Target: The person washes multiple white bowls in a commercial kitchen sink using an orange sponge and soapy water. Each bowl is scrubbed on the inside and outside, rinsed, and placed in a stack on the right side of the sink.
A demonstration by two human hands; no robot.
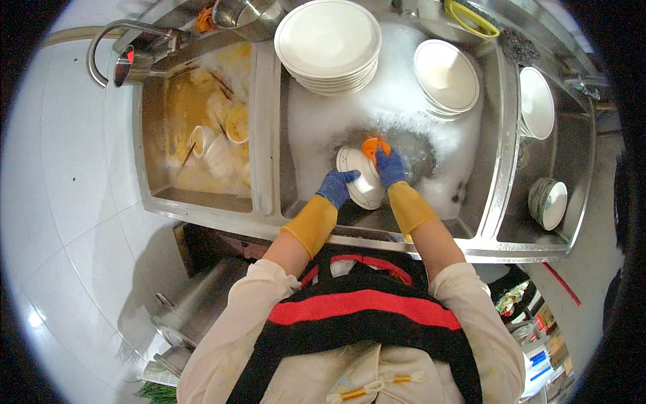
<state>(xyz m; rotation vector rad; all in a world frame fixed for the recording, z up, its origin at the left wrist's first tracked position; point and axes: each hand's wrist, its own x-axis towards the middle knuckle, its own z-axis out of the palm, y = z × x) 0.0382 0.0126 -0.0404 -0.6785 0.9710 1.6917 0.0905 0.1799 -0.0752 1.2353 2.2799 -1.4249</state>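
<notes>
Over the soapy middle basin (323, 131), my left hand (337, 187) grips the near left rim of a white bowl (364, 184), thumb across its face. The bowl is tilted and has a thin dark line near its edge. My right hand (391, 166) holds an orange scrubbing cloth (374, 145) against the bowl's far right side. Both hands wear blue gloves with yellow cuffs. Foam parts around them, showing darker water. How the right fingers lie under the cloth is partly hidden.
A stack of white plates (328, 40) and a smaller stack of white bowls (446, 76) stand in the foam. The left basin (202, 202) holds murky yellow water, bowls and chopsticks. More white bowls (555, 207) lie in the right basin. A curved faucet (93, 55) rises at far left.
</notes>
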